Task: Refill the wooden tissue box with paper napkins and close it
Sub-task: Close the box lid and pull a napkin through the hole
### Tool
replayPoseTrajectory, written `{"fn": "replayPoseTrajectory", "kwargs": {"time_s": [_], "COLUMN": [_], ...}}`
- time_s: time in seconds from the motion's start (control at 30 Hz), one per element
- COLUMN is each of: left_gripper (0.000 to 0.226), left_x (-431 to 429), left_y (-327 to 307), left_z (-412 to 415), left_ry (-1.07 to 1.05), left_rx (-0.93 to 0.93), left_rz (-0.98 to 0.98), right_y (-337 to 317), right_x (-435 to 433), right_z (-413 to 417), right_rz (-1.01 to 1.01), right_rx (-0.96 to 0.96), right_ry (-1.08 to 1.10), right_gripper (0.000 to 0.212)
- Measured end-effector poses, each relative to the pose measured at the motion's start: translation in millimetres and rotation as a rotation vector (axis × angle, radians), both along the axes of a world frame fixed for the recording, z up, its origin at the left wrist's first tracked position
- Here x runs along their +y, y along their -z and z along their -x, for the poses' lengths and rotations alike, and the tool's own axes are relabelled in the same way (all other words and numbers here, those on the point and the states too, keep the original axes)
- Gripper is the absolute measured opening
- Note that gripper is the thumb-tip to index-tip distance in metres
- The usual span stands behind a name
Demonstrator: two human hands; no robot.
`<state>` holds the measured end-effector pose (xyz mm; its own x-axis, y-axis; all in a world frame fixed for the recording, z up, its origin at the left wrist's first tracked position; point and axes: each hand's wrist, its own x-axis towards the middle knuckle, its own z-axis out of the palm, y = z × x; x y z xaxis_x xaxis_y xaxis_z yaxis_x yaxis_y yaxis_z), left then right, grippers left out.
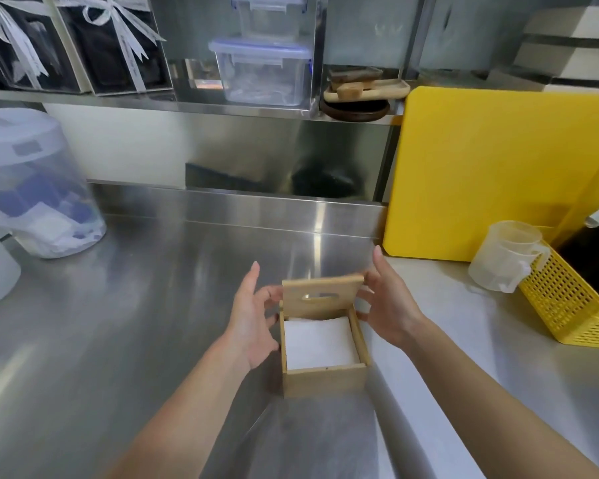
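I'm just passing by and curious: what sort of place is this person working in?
Probably a cafe or restaurant kitchen: a steel counter, a yellow cutting board leaning at the back, and lidded food tubs on a steel shelf.

Wooden tissue box (pixel 324 378) – pale tan, plain grain; lid (pixel 322 296) the same tan. Paper napkins (pixel 318 342) inside: white. Bench (pixel 118 323) – brushed silver steel, streaked with reflections. Cutting board (pixel 491 167) solid yellow; basket (pixel 574 305) yellow, perforated grid pattern. Measuring cup (pixel 505 257) cloudy translucent white. Storage containers (pixel 261 72) clear with blue-tinted lids. Gift boxes (pixel 66 43) black, white ribbon bows.
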<state>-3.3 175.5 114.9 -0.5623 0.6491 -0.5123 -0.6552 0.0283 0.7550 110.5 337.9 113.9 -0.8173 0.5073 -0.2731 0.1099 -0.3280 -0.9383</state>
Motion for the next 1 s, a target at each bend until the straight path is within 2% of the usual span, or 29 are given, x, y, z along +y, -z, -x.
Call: {"fn": "replayPoseTrajectory", "kwargs": {"time_s": [0.07,0.1,0.17,0.23,0.27,0.33,0.43,0.67,0.73,0.83,0.9,1.0], "left_gripper": [0.040,0.031,0.020,0.043,0.057,0.069,0.068,0.067,0.067,0.067,0.067,0.067], "left_x": [-2,-4,-13,-25,-28,-33,-32,-34,-34,-33,-32,-32], "left_y": [3,8,24,46,55,66,73,70,67,64,64,64], "left_z": [-6,-10,-14,-15,-15,-15,-17,-1,4,5,3,2], "left_ry": [0.010,0.052,0.185,0.385,0.460,0.517,0.499,0.608,0.645,0.656,0.651,0.652], "left_rx": [0.106,0.262,0.772,1.167,1.285,1.475,1.526,1.414,1.398,1.372,1.360,1.364], "left_rz": [0.036,0.077,0.178,0.225,0.256,0.347,0.379,0.301,0.285,0.274,0.275,0.278], "right_y": [2,6,21,34,39,43,46,48,46,36,29,22], "right_x": [-7,-11,-15,-17,-18,-19,-21,-38,-41,-40,-39,-38], "right_z": [-4,-7,-14,-25,-30,-37,-39,-37,-36,-28,-19,-2], "right_rz": [-0.068,-0.170,-0.513,-0.835,-0.920,-1.024,-1.075,-1.116,-1.253,-1.478,-1.553,-1.610], "right_rx": [-0.031,-0.045,-0.121,-0.199,-0.222,-0.239,-0.268,-0.345,-0.369,-0.280,-0.249,-0.346], "right_ry": [-0.016,-0.042,-0.129,-0.260,-0.314,-0.369,-0.380,-0.310,-0.242,-0.155,-0.252,-0.450], "right_gripper": [0.051,0.041,0.024,0.047,0.060,0.072,0.073,0.060,0.053,0.029,0.021,0.027]}}
